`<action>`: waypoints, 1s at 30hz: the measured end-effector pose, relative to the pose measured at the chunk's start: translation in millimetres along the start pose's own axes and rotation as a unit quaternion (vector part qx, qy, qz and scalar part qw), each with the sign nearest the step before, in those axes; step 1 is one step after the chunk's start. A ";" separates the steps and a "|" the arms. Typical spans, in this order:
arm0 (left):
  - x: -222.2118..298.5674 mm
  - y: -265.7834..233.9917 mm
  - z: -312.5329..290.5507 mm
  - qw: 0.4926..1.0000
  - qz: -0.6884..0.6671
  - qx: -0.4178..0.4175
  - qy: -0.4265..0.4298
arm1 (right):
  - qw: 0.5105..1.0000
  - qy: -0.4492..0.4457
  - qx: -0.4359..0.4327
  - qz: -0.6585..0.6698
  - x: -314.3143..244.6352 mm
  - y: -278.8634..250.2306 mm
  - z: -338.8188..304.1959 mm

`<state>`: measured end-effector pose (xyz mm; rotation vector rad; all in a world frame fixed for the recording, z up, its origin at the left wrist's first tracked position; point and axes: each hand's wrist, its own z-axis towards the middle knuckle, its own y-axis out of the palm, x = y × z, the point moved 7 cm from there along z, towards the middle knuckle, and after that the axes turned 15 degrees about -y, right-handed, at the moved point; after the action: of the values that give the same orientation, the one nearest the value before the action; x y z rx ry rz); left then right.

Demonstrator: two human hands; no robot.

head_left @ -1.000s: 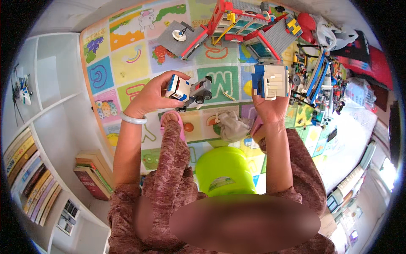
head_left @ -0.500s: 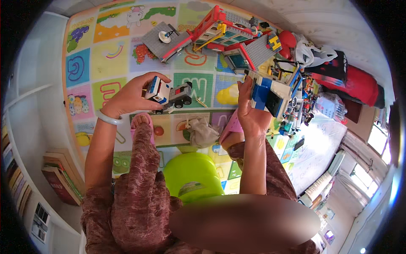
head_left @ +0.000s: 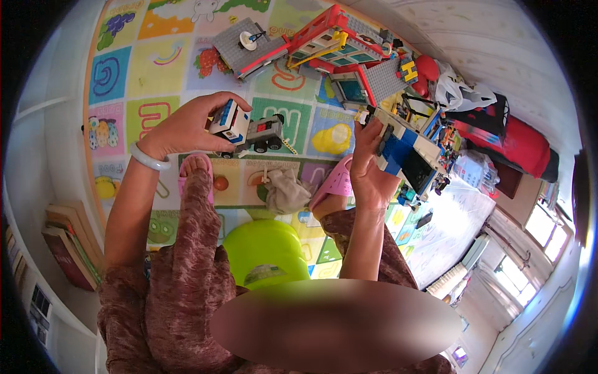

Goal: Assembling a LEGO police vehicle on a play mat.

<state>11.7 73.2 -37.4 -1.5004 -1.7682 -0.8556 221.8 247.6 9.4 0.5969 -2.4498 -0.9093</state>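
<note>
My left hand [head_left: 180,124] is closed around the cab end of a toy brick truck [head_left: 264,132]. The truck has a white and blue cab, a grey flat bed and black wheels, and it points away from my fingers to the right. In my right hand [head_left: 369,171] is a blue and white brick-built section [head_left: 395,151] with a dark panel. My thumb lies along its left side; the other fingers are mostly hidden behind it. The two toy parts are held apart above the mat.
A patterned play mat [head_left: 149,78] covers the floor. Beyond my hands stands a red and grey brick building [head_left: 374,84], with loose bricks [head_left: 443,146] to the right. A green stool [head_left: 265,249] and a crumpled grey cloth [head_left: 286,192] lie nearer. A bookshelf [head_left: 47,118] edges the left.
The whole view has shifted slightly. The blue and white section in my right hand has turned a little and shows more of its top. My left hand keeps its hold on the truck.
</note>
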 end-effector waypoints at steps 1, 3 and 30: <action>-1.2 -0.6 -1.3 1.000 0.002 0.001 -0.004 | 1.000 0.002 -0.002 0.003 1.2 -0.6 -0.5; -2.8 -0.8 -0.2 1.000 0.007 0.002 -0.004 | 1.000 0.007 -0.006 0.003 -0.2 -1.3 -0.1; 45.6 7.6 -14.1 0.973 0.165 0.135 0.084 | 0.938 -0.174 -0.025 -0.299 -36.3 -50.3 24.9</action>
<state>14.4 88.1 8.4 -1.4405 -1.3959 -0.5330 249.0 244.6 -51.6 1.3047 -2.5730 -1.4057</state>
